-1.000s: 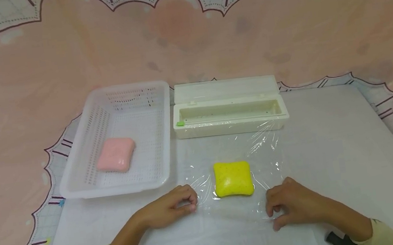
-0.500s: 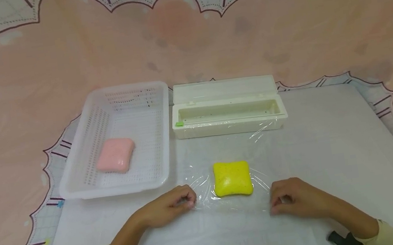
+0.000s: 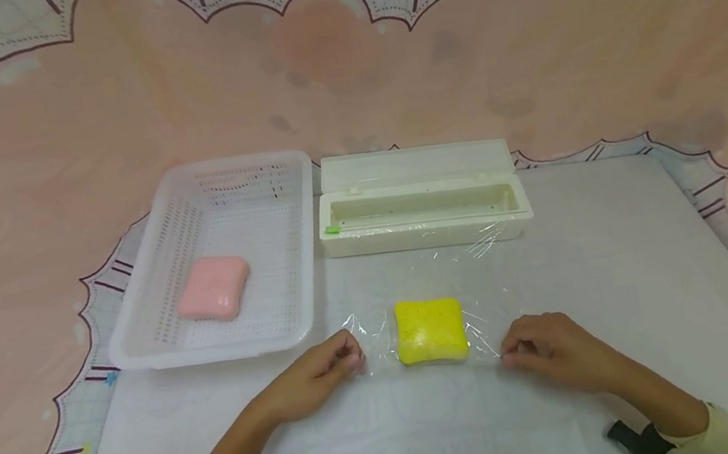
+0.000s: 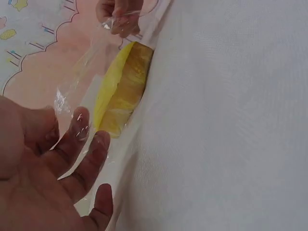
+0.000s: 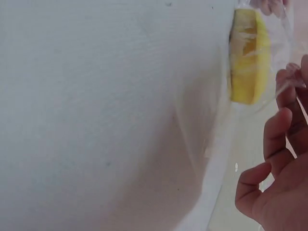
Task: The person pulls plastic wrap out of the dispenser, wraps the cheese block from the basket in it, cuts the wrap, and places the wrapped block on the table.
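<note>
A yellow pillow-shaped block (image 3: pixel 430 331) lies on a sheet of clear cling film (image 3: pixel 378 336) on the white table cover. My left hand (image 3: pixel 319 375) pinches the near left corner of the film between thumb and fingertips. On the other side, my right hand (image 3: pixel 556 347) pinches the near right corner. The film's near edge is raised off the cover between the hands. In the left wrist view, the film stretches past the side of the yellow block (image 4: pixel 124 89), which sits between both hands. Its far end runs to the cream dispenser box (image 3: pixel 427 237).
A white perforated basket (image 3: pixel 139 352) stands at the left, holding a pink pillow-shaped block (image 3: pixel 214 288). The dispenser's lid (image 3: pixel 414 165) is raised at the back, with a small green slider (image 3: pixel 333 229) on its left. A scalloped patterned cloth (image 3: pixel 660 65) lies beyond.
My right hand has closed its fingertips on the film's corner and moved away from me. Both hands have lifted the film's near edge towards the yellow block, which stays in place.
</note>
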A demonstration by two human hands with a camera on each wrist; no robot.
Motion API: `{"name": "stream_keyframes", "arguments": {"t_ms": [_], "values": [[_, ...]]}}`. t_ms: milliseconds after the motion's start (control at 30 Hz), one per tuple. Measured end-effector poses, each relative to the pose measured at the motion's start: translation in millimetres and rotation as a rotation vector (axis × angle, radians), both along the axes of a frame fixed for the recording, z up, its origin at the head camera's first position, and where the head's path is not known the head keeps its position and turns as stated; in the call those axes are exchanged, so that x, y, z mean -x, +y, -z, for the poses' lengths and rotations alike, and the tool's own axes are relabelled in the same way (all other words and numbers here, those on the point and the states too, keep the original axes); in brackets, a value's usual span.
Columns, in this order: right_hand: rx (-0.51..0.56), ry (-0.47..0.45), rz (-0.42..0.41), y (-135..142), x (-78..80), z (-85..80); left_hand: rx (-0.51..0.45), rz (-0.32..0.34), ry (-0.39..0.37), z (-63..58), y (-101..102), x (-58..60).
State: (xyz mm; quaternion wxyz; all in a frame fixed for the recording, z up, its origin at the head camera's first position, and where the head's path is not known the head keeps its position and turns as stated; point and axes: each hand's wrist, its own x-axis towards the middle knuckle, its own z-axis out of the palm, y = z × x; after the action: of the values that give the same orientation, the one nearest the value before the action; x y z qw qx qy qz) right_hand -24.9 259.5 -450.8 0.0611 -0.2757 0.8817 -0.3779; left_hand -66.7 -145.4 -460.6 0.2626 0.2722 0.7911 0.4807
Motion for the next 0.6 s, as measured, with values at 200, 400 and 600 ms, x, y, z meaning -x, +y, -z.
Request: {"name": "stream_keyframes", "arguments": {"t_ms": [200, 400, 600], "values": [[-0.008, 0.082, 0.084, -2.5, 4.3, -3.4, 0.013, -0.104, 0.06, -4.4, 5.8, 1.2], [-0.018, 0.032, 0.151, -4.5, 10.5, -3.0, 0.045, -0.205, 0.079, -4.2, 14.2, 4.0], [-0.061, -0.085, 0.215, -5.4, 14.4, -0.8, 0.054, -0.276, 0.016, -1.3, 19.5, 5.6]]}}
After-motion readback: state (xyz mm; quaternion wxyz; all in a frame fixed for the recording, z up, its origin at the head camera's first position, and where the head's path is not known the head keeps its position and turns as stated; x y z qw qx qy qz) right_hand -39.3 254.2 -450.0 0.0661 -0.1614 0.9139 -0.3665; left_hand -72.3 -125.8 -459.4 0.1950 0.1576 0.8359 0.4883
